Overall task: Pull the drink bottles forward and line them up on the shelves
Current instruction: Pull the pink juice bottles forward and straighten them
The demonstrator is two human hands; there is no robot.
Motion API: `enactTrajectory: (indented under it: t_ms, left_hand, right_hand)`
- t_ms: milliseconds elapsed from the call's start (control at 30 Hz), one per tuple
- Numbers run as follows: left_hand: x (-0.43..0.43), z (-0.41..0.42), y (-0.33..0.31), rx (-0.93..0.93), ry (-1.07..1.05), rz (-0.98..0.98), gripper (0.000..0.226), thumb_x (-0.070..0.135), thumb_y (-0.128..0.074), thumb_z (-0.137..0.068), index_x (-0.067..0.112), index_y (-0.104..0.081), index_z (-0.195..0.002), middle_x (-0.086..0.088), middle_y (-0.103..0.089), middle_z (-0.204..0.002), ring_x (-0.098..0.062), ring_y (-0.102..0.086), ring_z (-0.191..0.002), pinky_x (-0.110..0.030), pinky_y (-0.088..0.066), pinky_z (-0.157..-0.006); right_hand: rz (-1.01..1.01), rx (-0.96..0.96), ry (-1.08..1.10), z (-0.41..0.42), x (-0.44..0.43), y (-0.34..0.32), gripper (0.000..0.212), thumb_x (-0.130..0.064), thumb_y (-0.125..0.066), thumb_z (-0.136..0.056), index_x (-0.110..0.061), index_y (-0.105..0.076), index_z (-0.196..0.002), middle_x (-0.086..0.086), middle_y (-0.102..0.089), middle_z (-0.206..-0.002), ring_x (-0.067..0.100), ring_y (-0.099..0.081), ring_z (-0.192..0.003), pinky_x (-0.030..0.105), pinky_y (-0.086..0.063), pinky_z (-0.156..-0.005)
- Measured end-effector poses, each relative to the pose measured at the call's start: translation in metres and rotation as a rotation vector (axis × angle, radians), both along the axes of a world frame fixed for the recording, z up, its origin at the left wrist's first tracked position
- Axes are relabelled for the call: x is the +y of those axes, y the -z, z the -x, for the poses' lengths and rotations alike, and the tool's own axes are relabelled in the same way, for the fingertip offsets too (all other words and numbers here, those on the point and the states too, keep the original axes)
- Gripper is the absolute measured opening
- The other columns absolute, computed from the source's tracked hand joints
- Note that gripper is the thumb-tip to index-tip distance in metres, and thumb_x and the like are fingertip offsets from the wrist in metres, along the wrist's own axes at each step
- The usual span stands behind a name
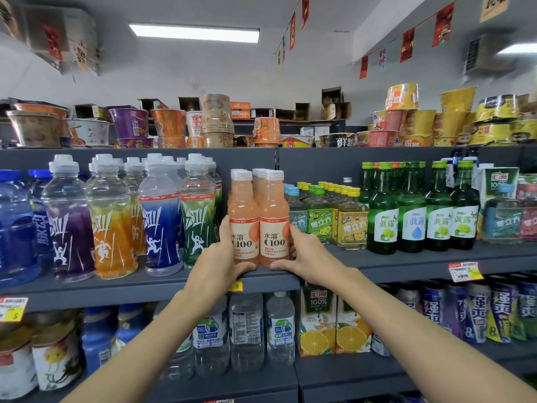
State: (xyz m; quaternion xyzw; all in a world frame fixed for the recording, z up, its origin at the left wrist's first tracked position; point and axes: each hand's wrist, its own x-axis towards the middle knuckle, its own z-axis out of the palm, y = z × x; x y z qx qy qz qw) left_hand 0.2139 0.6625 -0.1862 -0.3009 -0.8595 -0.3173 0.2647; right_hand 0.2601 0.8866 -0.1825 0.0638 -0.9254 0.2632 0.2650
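Note:
Two pale orange C100 drink bottles with white caps stand side by side at the front edge of the middle shelf (145, 286): the left bottle (243, 210) and the right bottle (273, 210). More of the same bottles stand behind them. My left hand (220, 257) wraps the outer side and base of the left bottle, thumb under its front. My right hand (305, 254) presses against the outer side of the right bottle, thumb at its base. Both bottles are upright and touching each other.
Sports drink bottles (110, 216) fill the shelf to the left; small square bottles (351, 225) and green glass bottles (383, 216) stand to the right. Water bottles (247, 333) and juice cartons (318, 324) sit on the shelf below. Instant noodle cups (218, 123) crowd the top shelf.

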Motion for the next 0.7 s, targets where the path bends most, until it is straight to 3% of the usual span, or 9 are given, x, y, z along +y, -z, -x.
enactTrajectory:
  t_ms: [200,367,500,700]
  left_hand:
    - [-0.002,0.001,0.0,0.031,-0.007,0.03,0.116,0.043,-0.085,-0.076,0.036,0.003,-0.15,-0.016,-0.072,-0.11,-0.033,-0.071,-0.095,-0.044,-0.057,-0.081]
    - [-0.006,0.003,0.001,0.04,0.02,0.009,0.124,0.044,-0.086,-0.074,0.036,0.01,-0.152,-0.011,-0.075,-0.106,-0.029,-0.071,-0.095,-0.042,-0.057,-0.082]
    - [-0.007,0.004,0.002,0.042,0.045,0.011,0.126,0.042,-0.086,-0.074,0.039,0.012,-0.152,-0.009,-0.075,-0.105,-0.028,-0.072,-0.093,-0.044,-0.058,-0.081]
    - [-0.011,0.006,0.004,0.057,0.042,0.005,0.125,0.045,-0.087,-0.072,0.034,0.005,-0.155,-0.01,-0.074,-0.112,-0.026,-0.072,-0.096,-0.036,-0.056,-0.081]
  right_hand:
    - [0.0,0.014,-0.007,0.0,0.001,0.0,0.083,-0.047,-0.089,-0.071,-0.026,-0.043,-0.137,-0.005,-0.063,-0.13,0.003,-0.057,-0.103,0.022,-0.05,-0.088]
    - [0.004,0.027,-0.003,-0.001,0.001,0.002,0.085,-0.049,-0.089,-0.07,-0.027,-0.043,-0.138,-0.004,-0.063,-0.129,0.005,-0.059,-0.106,0.027,-0.054,-0.092]
    - [-0.01,0.034,0.003,-0.001,0.001,0.003,0.084,-0.05,-0.088,-0.071,-0.026,-0.043,-0.138,-0.004,-0.064,-0.128,0.001,-0.056,-0.1,0.019,-0.05,-0.084]
    - [-0.036,0.05,-0.006,-0.004,0.001,0.005,0.086,-0.051,-0.087,-0.071,-0.024,-0.042,-0.14,-0.003,-0.064,-0.129,-0.001,-0.054,-0.099,0.018,-0.048,-0.085]
